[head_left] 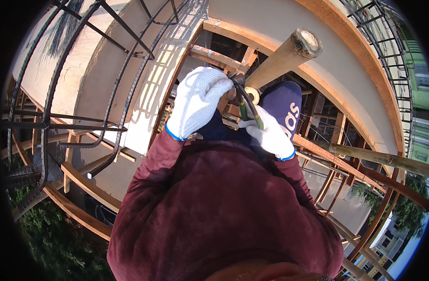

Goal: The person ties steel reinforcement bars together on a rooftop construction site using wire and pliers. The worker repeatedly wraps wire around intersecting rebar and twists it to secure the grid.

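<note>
My right hand (270, 135), in a white knit glove with a blue cuff, is closed round the green-gripped handles of a pair of pliers (244, 106). Their dark jaws point away from me, close beside my left hand (195, 100). That hand wears a matching glove and has its fingers curled together near the jaws. Whatever lies in its fingers is hidden. Just beyond the pliers, a thick bamboo pole (282, 58) leans up to the right. A pale ring-shaped end (252, 95) shows between the pole's foot and the pliers.
Bent steel rebar (50, 100) forms a cage at the left, beside pale formwork panels (106, 70). A curved timber-edged form (364, 65) sweeps round the far right. Open gaps between timber beams (217, 58) show below me. Another bamboo pole (378, 157) crosses at the right.
</note>
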Motion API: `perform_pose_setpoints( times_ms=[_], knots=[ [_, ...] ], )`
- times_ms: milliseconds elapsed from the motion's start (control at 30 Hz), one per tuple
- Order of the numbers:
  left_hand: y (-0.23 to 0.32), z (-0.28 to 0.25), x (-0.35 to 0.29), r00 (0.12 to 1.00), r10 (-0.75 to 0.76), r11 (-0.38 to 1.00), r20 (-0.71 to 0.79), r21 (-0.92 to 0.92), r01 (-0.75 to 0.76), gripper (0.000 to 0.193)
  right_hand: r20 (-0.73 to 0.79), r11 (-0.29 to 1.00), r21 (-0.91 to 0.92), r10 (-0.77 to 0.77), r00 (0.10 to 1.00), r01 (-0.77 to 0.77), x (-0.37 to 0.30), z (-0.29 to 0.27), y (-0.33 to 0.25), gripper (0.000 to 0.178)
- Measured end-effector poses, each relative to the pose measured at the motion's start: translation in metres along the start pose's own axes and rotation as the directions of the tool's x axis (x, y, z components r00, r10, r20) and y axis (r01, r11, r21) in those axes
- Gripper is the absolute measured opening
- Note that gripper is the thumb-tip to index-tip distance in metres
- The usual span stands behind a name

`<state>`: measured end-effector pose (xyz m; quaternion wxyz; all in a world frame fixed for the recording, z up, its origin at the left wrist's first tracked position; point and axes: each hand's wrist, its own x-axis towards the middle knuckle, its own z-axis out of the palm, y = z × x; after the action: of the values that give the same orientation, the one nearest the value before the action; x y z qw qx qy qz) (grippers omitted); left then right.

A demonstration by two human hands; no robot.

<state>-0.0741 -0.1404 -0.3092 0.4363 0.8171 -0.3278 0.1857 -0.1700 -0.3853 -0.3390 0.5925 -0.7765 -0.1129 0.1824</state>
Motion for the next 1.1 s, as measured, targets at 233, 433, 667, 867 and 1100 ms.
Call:
perform_pose_setpoints(
  times_ms=[233, 433, 667, 867, 1100],
  knots=[
    [-0.027, 0.005, -0.024, 0.978, 0.206, 0.978, 0.028, 0.021, -0.206, 0.020, 0.392, 0.648, 0.692, 0.034, 0.919, -0.319, 0.009, 0.001, 0.007, 0.075],
    [-0.008, -0.007, -0.029, 0.783, -0.622, 0.590, 0.011, -0.651, 0.477, 0.016, 0.207, 0.781, 0.559, 0.195, 0.959, -0.280, 0.012, 0.013, 0.017, 0.072],
    [-0.036, 0.009, -0.051, 0.826, -0.560, 0.808, 0.067, -0.174, 0.562, 0.055, 0.045, 0.975, 0.031, 0.218, 0.975, -0.220, -0.014, -0.036, -0.142, 0.072],
    [-0.031, -0.007, 0.005, 0.981, 0.024, 0.932, -0.194, 0.360, 0.048, 0.030, -0.002, 0.162, -0.981, -0.557, 0.831, 0.107, 0.051, -0.068, -0.256, 0.089],
    [-0.022, -0.036, 0.024, 0.924, -0.289, 0.957, 0.251, 0.064, 0.282, 0.032, 0.215, -0.260, -0.964, -0.654, 0.725, 0.052, 0.116, -0.066, -0.295, 0.070]
  ],
)
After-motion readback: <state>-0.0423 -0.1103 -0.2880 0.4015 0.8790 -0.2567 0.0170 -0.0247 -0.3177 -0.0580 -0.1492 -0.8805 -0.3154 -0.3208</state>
